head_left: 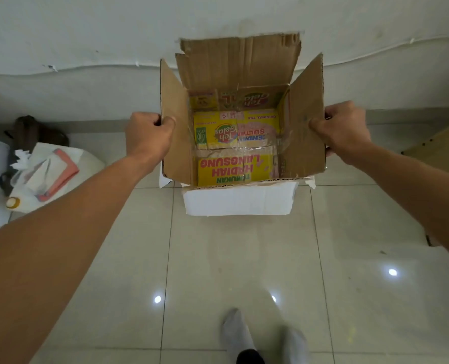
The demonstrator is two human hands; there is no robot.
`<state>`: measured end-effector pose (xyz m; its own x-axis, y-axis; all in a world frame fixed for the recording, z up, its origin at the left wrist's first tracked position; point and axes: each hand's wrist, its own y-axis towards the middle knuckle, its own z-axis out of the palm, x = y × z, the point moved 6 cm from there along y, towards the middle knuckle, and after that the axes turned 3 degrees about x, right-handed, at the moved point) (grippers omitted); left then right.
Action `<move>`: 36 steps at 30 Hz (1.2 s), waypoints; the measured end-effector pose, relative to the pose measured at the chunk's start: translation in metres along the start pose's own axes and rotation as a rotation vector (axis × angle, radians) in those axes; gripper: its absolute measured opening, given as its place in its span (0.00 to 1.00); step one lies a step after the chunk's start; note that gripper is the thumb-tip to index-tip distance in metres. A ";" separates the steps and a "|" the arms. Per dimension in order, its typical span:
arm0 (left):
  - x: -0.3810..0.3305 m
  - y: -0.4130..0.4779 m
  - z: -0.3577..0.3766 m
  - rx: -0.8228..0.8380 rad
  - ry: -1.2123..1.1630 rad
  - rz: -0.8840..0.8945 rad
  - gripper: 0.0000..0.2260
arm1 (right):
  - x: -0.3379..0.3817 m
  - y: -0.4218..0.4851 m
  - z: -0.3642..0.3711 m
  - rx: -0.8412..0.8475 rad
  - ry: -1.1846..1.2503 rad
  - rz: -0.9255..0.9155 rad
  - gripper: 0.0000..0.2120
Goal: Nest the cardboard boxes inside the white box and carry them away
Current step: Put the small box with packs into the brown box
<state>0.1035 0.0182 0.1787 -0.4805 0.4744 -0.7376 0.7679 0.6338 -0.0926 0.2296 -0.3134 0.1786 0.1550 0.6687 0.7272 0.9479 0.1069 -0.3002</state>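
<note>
I hold the white box [237,202] up in front of me above the tiled floor, its brown flaps open and its white outer wall facing me. Inside it lies a yellow printed cardboard box [233,148] with red and green lettering, filling the bottom. My left hand [149,134] grips the left side flap, thumb on the inside. My right hand [343,130] grips the right side flap the same way. The far flap stands up against the wall.
A white wall is close behind the box. At the left on the floor lie a white bag [52,177] with pink cloth and tissue, and a dark bag [31,132]. A brown cardboard piece [438,143] sits at the right edge. My socked feet [257,334] stand on glossy tiles.
</note>
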 end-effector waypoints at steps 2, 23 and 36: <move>0.000 0.009 0.004 0.006 -0.021 0.020 0.19 | 0.001 0.008 0.005 0.006 0.013 -0.016 0.11; 0.079 0.087 0.116 0.025 0.040 -0.110 0.22 | -0.072 0.123 0.093 0.042 -0.049 0.043 0.13; 0.123 0.123 0.175 0.116 0.194 -0.110 0.16 | -0.117 0.166 0.153 0.122 -0.098 0.148 0.05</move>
<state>0.2131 0.0476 -0.0406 -0.6277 0.5218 -0.5777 0.7446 0.6189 -0.2500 0.3263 -0.2611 -0.0511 0.2568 0.7516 0.6076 0.8752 0.0859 -0.4761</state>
